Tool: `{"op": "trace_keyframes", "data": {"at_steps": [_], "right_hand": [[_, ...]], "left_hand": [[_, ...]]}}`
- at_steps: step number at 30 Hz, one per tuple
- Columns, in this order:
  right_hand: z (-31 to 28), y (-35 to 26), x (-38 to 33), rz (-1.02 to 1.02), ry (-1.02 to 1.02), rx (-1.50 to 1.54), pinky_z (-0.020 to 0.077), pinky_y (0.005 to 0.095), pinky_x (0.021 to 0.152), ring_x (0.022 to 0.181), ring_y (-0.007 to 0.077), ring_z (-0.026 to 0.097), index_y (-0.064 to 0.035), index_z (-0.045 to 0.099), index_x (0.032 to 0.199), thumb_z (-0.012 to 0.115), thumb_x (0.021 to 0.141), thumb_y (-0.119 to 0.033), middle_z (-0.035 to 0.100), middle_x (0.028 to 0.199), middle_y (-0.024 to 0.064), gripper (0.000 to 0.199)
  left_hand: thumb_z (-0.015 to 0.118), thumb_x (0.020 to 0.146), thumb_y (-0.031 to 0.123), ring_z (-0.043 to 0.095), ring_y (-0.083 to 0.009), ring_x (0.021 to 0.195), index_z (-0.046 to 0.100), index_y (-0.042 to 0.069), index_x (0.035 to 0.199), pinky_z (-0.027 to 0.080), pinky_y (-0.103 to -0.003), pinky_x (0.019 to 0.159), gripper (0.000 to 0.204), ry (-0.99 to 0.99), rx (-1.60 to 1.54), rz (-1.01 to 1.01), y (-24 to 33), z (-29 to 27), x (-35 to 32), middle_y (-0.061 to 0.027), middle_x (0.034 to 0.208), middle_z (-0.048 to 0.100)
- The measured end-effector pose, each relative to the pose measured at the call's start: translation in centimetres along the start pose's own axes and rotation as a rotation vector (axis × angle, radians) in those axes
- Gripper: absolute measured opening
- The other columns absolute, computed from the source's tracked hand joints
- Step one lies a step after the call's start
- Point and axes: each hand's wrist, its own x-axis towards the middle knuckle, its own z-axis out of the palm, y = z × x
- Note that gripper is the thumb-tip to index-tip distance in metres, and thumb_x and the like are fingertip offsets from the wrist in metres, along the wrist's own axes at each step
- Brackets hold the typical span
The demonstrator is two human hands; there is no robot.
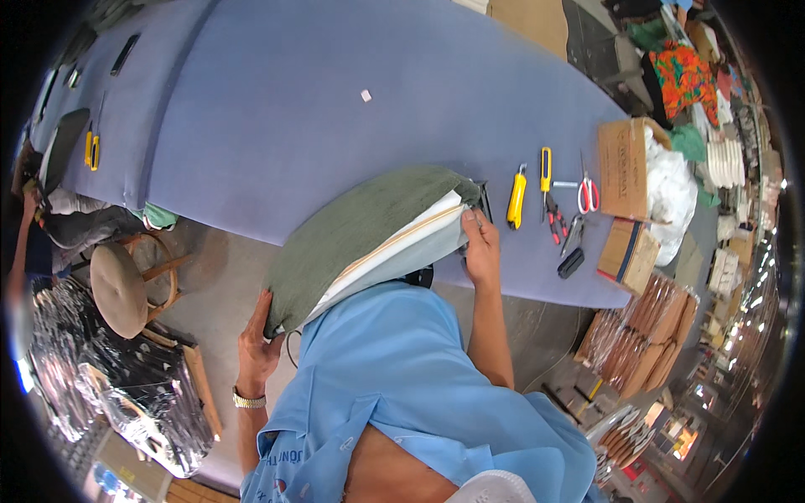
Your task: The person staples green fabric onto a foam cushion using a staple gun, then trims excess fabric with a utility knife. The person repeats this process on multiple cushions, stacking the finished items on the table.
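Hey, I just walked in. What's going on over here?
A person in a blue shirt is handling a curved, dark green padded piece at the edge of a blue table. The right hand grips its upper end, while the left hand is against its lower end. Along the side nearer the person, a white strip shows beside the green. Scissors and a yellow-handled screwdriver lie on the table to the right.

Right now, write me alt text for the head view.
A person's right hand grips one end of a curved, green upholstered panel, left hand against the other, at a blue table's edge. To the right lie a yellow utility knife, screwdriver, pliers and scissors.
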Motion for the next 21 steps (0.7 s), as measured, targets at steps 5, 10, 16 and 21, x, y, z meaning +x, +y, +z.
{"op": "trace_keyframes", "data": {"at_steps": [5, 10, 16, 21], "right_hand": [[0.8, 0.0, -0.2, -0.227, 0.171, -0.232, 0.0522, 0.0323, 0.077, 0.083, 0.0159, 0.063, -0.0005, 0.057, 0.101, 0.07, 0.092, -0.009, 0.069, 0.11, 0.0119, 0.017], [0.7, -2.8, 1.6, -0.164, 0.11, -0.039, 0.0594, 0.0337, 0.083, 0.098, 0.0205, 0.071, -0.0016, 0.052, 0.111, 0.069, 0.085, 0.002, 0.067, 0.132, 0.0189, 0.031], [-0.1, -2.0, 2.2, -0.311, 0.009, -0.142, 0.056, 0.0317, 0.088, 0.105, 0.0201, 0.067, 0.0004, 0.059, 0.101, 0.066, 0.086, 0.005, 0.065, 0.127, 0.0199, 0.018], [-0.3, -3.1, 1.7, -0.281, -0.007, -0.21, 0.0517, 0.0443, 0.097, 0.119, 0.0382, 0.063, 0.0002, 0.067, 0.086, 0.069, 0.086, -0.007, 0.064, 0.117, 0.0241, 0.008]], "left_hand": [[0.069, 0.097, 0.026, 0.032, -0.034, 0.155, 0.039, 0.003, 0.159, 0.028, -0.044, 0.126, 0.072, -0.31, -0.166, -0.08, 1.0, -3.6, 2.0, -0.0202, 0.163, 0.041], [0.034, 0.11, 0.054, 0.007, -0.0313, 0.162, 0.033, 0.011, 0.164, 0.006, -0.047, 0.129, 0.069, -0.546, -0.228, 0.061, 4.3, 0.6, 13.0, -0.0152, 0.173, 0.021], [0.026, 0.112, 0.052, 0.003, -0.0283, 0.163, 0.023, 0.017, 0.167, 0.003, -0.049, 0.129, 0.066, -0.707, -0.006, 0.238, 11.7, 7.5, 23.0, -0.0098, 0.176, 0.011], [0.025, 0.112, 0.051, 0.003, -0.0292, 0.162, 0.02, 0.018, 0.168, 0.005, -0.053, 0.129, 0.065, -0.786, 0.085, 0.348, 16.8, 9.6, 24.9, -0.0086, 0.176, 0.01]]}}
